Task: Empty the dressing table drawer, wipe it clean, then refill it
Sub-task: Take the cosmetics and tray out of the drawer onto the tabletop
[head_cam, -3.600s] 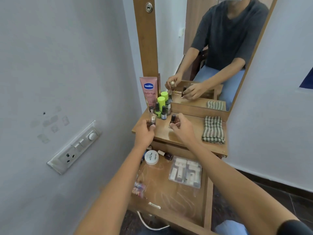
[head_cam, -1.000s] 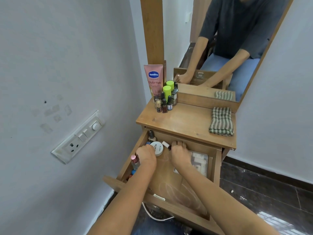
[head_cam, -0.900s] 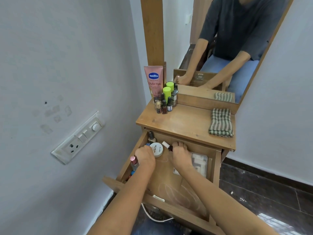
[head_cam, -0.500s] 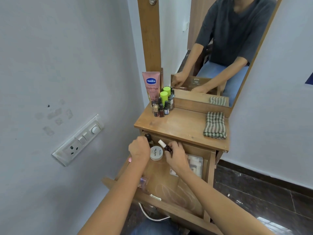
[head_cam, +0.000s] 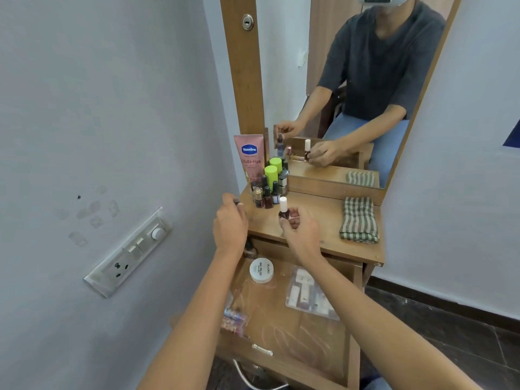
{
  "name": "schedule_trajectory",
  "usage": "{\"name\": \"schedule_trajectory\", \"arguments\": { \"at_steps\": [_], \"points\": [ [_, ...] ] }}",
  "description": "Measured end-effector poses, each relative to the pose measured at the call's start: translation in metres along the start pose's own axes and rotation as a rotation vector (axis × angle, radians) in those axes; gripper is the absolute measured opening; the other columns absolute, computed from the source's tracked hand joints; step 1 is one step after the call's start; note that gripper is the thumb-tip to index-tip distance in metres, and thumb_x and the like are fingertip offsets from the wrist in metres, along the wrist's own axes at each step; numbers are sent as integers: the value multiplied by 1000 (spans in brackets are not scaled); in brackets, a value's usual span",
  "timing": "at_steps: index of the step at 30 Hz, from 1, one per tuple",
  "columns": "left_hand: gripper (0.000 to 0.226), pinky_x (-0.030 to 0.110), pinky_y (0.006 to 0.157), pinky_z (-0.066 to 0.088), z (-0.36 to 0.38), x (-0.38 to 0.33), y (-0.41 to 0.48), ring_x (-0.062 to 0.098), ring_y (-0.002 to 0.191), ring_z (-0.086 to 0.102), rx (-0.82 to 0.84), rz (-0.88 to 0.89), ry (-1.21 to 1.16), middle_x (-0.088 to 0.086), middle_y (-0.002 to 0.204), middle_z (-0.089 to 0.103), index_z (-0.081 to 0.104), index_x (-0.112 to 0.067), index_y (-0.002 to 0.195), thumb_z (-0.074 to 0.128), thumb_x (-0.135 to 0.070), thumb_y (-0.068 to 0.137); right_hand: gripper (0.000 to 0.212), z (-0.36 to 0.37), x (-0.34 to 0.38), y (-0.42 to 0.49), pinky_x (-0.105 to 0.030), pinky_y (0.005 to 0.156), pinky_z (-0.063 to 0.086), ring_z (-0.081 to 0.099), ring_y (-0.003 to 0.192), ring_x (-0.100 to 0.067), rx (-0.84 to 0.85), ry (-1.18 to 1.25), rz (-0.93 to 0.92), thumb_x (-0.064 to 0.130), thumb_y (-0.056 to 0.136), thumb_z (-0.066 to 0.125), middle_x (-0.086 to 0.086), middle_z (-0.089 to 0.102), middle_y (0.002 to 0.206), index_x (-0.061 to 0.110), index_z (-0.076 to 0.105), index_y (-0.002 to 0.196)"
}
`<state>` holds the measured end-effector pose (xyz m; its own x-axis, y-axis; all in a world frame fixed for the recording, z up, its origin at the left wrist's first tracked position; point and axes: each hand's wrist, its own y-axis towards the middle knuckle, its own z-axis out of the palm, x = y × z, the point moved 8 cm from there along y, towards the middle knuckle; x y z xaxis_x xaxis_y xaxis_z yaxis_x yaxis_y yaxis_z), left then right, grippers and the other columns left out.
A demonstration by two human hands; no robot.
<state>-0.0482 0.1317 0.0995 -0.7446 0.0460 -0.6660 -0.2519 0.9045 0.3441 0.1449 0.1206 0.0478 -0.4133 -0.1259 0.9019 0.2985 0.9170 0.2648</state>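
Pale grey-blue walls close round a wooden dressing table whose drawer [head_cam: 355, 327] stands pulled out toward the person, its floor lined with clear film. Inside the drawer, near its back, lies a white round jar [head_cam: 261, 270] marked as nail polish; to the right of the jar sits a clear plastic packet [head_cam: 308, 295] of pale items, a few small colourful pieces [head_cam: 232, 319] lie along the drawer's left wall, and a dark bottle [head_cam: 250, 250] stands in its back left corner. Just above the drawer's back edge, over the tabletop [head_cam: 318, 220], the right hand [head_cam: 302, 235] pinches a white-capped nail polish bottle [head_cam: 283, 211] upright between thumb and fingers. The left hand [head_cam: 229, 223] hovers above the drawer's left corner, fingers curled round a small dark bottle [head_cam: 235, 203] that is mostly hidden behind the hand. Beyond the drawer, on the tabletop's back left, a cluster of little bottles [head_cam: 266, 194] stands before a pink Vaseline tube [head_cam: 251, 159] and a green-capped bottle [head_cam: 271, 174]. A folded checked cloth [head_cam: 359, 220] lies above the drawer's right side. Behind all this the mirror [head_cam: 351, 80] reflects the person, and a switch plate [head_cam: 129, 251] sits on the wall left of the drawer.
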Motion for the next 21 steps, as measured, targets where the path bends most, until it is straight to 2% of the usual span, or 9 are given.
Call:
{"name": "schedule_trajectory", "arguments": {
  "at_steps": [1, 3, 5, 8, 10, 16, 21],
  "points": [
    [11, 32, 56, 45, 5, -2, 4, 24, 67, 62, 10, -16, -3, 9, 80, 66, 47, -10, 102, 39, -15, 97, 14, 1, -3, 9, -22, 69, 47, 57, 81, -12, 4, -56, -4, 17, 85, 65, -2, 59, 96, 15, 58, 96],
    [13, 30, 57, 39, 13, -4, 12, 23, 69, 59, 16, -40, -1, 10, 84, 66, 48, -8, 104, 39, -14, 98, 13, 3, -8, 24, -23, 69, 39, 53, 81, -14, 34, -126, 0, 16, 85, 65, -1, 58, 93, 14, 57, 94],
    [14, 32, 58, 41, 22, -4, 19, 24, 71, 59, 22, -47, 5, 11, 86, 65, 48, -7, 106, 38, -14, 98, 12, 7, -14, 37, -21, 69, 36, 51, 80, -14, 58, -129, 29, 13, 85, 65, -1, 58, 92, 13, 58, 95],
    [14, 39, 61, 53, 34, -4, 26, 29, 73, 64, 21, -18, 8, 12, 85, 65, 47, -9, 106, 38, -17, 99, 13, 10, -23, 50, -24, 71, 40, 54, 82, -16, 44, -121, 56, 7, 84, 63, -3, 61, 91, 11, 60, 97],
    [15, 40, 64, 55, 37, -4, 29, 28, 75, 64, 6, -4, 15, 11, 87, 65, 48, -10, 109, 40, -17, 99, 16, 11, -27, 57, -28, 76, 46, 57, 85, -18, 21, -100, 59, 5, 84, 61, -3, 63, 91, 11, 62, 98],
    [20, 31, 68, 47, 53, 6, 22, 25, 86, 62, 19, 33, -24, 11, 98, 62, 51, -5, 109, 55, -13, 91, 24, 17, -28, 70, -32, 78, 51, 59, 84, -16, -35, -98, 59, 2, 84, 59, 3, 63, 89, 15, 61, 104],
    [20, 26, 75, 40, 57, 10, 26, 25, 98, 58, -6, -12, -74, 13, 108, 59, 54, -2, 113, 50, -8, 95, 21, 20, -28, 77, -35, 76, 52, 58, 81, -17, -46, -129, 71, 1, 84, 57, 4, 60, 85, 19, 56, 94]
  ]
}}
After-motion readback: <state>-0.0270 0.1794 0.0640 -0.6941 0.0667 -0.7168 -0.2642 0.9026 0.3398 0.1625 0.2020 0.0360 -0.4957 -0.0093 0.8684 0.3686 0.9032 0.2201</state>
